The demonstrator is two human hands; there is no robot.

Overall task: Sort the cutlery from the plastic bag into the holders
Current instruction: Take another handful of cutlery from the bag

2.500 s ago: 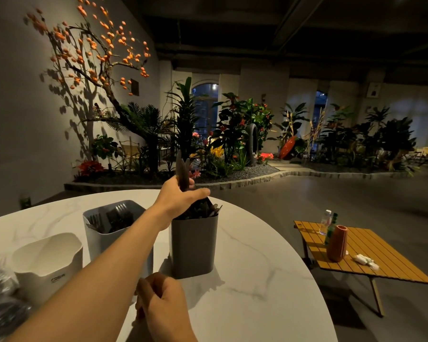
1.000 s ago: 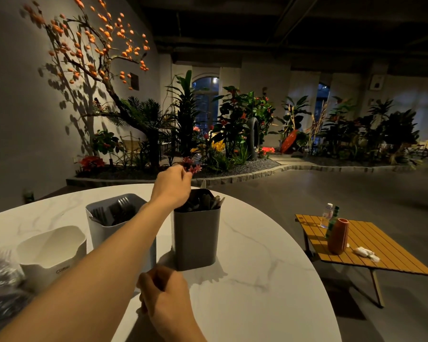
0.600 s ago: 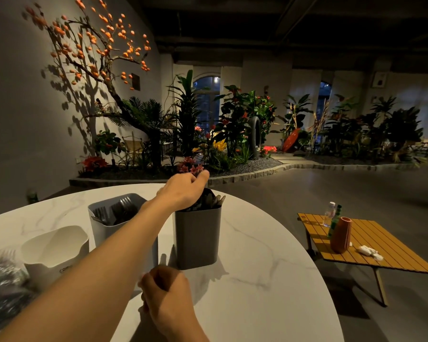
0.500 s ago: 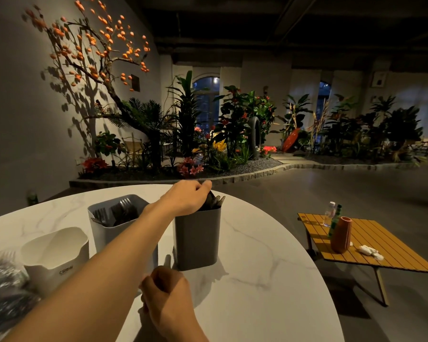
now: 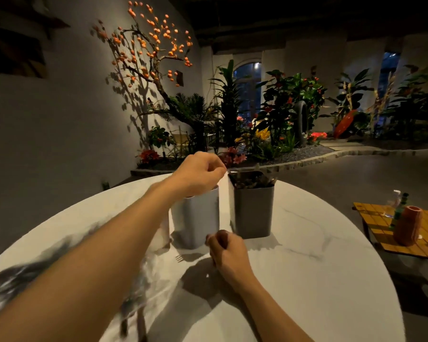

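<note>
My left hand point(image 5: 199, 174) hovers over the light grey holder point(image 5: 195, 219), just left of the dark grey holder point(image 5: 253, 211). Its fingers are curled with the thumb against the forefinger, and I see nothing in it. The dark grey holder is packed with dark cutlery point(image 5: 251, 182). My right hand point(image 5: 226, 249) rests on the white marble table point(image 5: 307, 280) as a curled fist in front of both holders, apparently empty. The plastic bag point(image 5: 13, 280) with dark cutlery lies blurred at the left under my forearm. A fork's tines point(image 5: 179, 258) peek out by the light holder.
A white holder point(image 5: 164, 234) is mostly hidden behind my left forearm. Right of the table stands a low wooden slatted table point(image 5: 381, 233) with an orange vase point(image 5: 407, 225) and bottles. Plants and a wall lie beyond the table's far edge.
My left hand has pulled back from the top of the dark grey holder to above the light grey holder. The view has swung left and down. The right fist stays put.
</note>
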